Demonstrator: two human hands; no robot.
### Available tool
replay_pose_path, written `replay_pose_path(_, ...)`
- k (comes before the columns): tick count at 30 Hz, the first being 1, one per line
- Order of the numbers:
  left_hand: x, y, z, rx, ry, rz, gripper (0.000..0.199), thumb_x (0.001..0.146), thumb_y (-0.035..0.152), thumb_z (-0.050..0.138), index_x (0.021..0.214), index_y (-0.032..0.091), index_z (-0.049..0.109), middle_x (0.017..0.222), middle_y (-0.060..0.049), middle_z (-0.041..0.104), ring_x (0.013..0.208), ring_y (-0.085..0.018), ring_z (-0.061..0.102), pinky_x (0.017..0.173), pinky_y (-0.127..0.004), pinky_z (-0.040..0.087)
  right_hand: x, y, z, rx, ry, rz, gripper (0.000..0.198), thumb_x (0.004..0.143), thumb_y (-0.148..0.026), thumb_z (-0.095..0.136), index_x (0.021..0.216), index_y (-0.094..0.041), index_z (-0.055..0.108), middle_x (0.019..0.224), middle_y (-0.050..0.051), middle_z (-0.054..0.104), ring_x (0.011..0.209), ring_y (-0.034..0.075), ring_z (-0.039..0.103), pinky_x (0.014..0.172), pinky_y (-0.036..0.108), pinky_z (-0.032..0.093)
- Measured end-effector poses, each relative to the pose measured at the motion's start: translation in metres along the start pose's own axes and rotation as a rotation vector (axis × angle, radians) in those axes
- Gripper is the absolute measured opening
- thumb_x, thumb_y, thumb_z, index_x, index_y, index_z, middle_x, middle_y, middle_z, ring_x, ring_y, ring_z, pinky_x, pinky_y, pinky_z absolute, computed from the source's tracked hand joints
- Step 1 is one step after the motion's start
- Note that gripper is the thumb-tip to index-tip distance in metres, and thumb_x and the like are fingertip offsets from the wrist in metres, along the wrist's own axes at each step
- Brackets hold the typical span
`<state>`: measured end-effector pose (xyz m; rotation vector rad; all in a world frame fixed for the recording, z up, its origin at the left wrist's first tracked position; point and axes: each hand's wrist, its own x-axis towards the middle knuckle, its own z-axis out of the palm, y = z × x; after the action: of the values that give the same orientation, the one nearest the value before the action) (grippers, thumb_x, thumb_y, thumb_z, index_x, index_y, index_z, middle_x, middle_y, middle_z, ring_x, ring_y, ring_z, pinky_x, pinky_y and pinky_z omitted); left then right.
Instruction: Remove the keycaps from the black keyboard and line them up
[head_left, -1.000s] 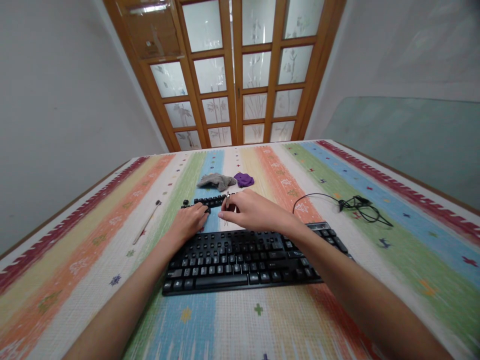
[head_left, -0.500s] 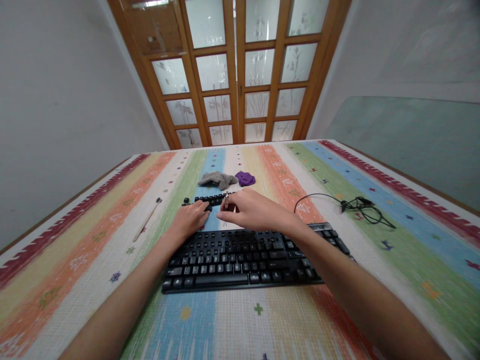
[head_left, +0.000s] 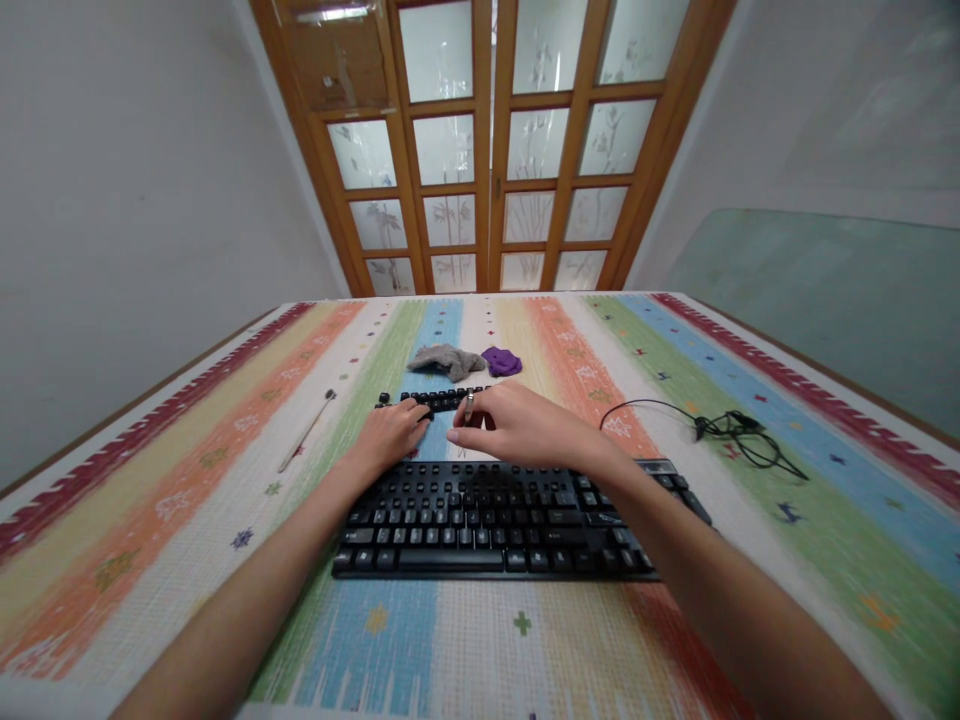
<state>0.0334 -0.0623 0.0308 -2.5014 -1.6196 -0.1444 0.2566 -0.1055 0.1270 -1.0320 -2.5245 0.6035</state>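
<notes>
The black keyboard lies before me, its upper rows showing small bare key mounts where caps are off. Past its back edge, loose black keycaps form a rough row. My left hand rests beside this row, its fingertips closed on a dark keycap. Over the keyboard's back edge my right hand is pinched shut, and thin wires like those of a keycap puller poke out below it. A silvery band shows at its index finger. The palm hides the puller's handle.
A grey cloth and a purple cloth lie behind the keycaps. A thin brush lies at left. The coiled black cable is at right. A striped cloth covers the table.
The whole view has shifted slightly, so everything appears a little further right. Both hands keep nearly the same pose and place relative to the keyboard and keycaps.
</notes>
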Motion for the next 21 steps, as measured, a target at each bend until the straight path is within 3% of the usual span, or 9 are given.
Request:
replay_pose_path(7,0.002,-0.001,0.002,-0.039,-0.007,-0.01,0.027,0.094,0.027,0.05,0.111,0.018,0.068,0.099,-0.011,0.07,0.087,-0.025,0.068,0.071,-0.031,0.049,-0.003,-0.003,-0.005,0.049,-0.027,-0.004,0.021,0.086,-0.023,0.06,0.094,-0.011,0.075,0.078,0.006,0.072,0.066,0.013,0.059,0.062,0.024,0.039)
replay_pose_path(12,-0.006,-0.006,0.002,-0.168,0.127,-0.019,0.03,0.093,0.029,0.053,0.116,0.016,0.066,0.105,-0.011,0.072,0.085,-0.023,0.067,0.074,-0.031,0.049,-0.005,-0.003,-0.005,0.121,-0.18,-0.065,0.025,0.082,-0.024,0.064,0.101,-0.012,0.076,0.081,0.006,0.074,0.069,0.014,0.062,0.064,0.024,0.044)
replay_pose_path(16,-0.02,-0.002,-0.004,-0.321,0.205,0.031,0.028,0.092,0.032,0.054,0.107,0.016,0.07,0.077,-0.004,0.069,0.064,-0.016,0.06,0.065,-0.027,0.045,-0.004,0.0,-0.002,0.143,-0.305,-0.095,0.026,0.081,-0.028,0.067,0.098,-0.011,0.076,0.079,0.006,0.074,0.068,0.014,0.064,0.065,0.024,0.047)
replay_pose_path(21,-0.031,0.015,-0.012,-0.487,0.114,0.204,0.029,0.092,0.037,0.052,0.103,0.017,0.07,0.057,0.003,0.056,0.052,-0.012,0.051,0.056,-0.023,0.037,-0.003,0.003,0.002,0.173,-0.333,-0.051,0.025,0.083,-0.029,0.065,0.095,-0.012,0.077,0.083,0.006,0.076,0.072,0.014,0.066,0.068,0.024,0.047)
